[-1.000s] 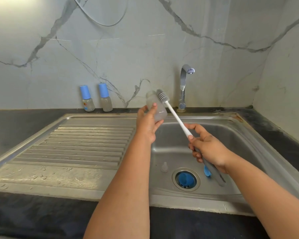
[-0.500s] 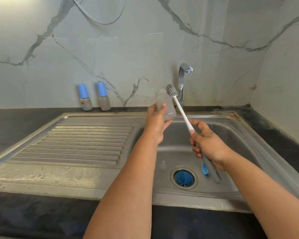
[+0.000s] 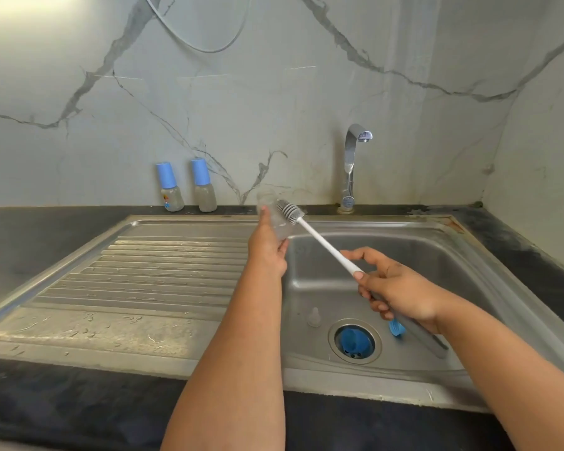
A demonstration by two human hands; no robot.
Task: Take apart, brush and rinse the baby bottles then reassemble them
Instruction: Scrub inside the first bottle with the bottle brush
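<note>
My left hand (image 3: 268, 247) grips a clear, uncapped bottle body (image 3: 274, 216) above the left edge of the sink basin. My right hand (image 3: 394, 291) holds the white-and-grey bottle brush (image 3: 323, 244) by its handle. The grey bristle head touches the side of the bottle near its top. A clear teat (image 3: 314, 317) lies on the basin floor. A blue cap (image 3: 354, 340) sits in the drain, and a blue ring (image 3: 396, 328) shows just below my right hand. Two capped bottles (image 3: 171, 188) (image 3: 204, 187) stand on the counter against the wall.
The steel sink (image 3: 388, 242) has a ribbed draining board (image 3: 163, 271) on its left, with water drops near the front. A chrome tap (image 3: 352, 167) stands behind the basin, with no water running. Dark countertop surrounds the sink; a marble wall rises behind.
Both hands moved left and down from near the tap. The brush head now lies against the bottle's side.
</note>
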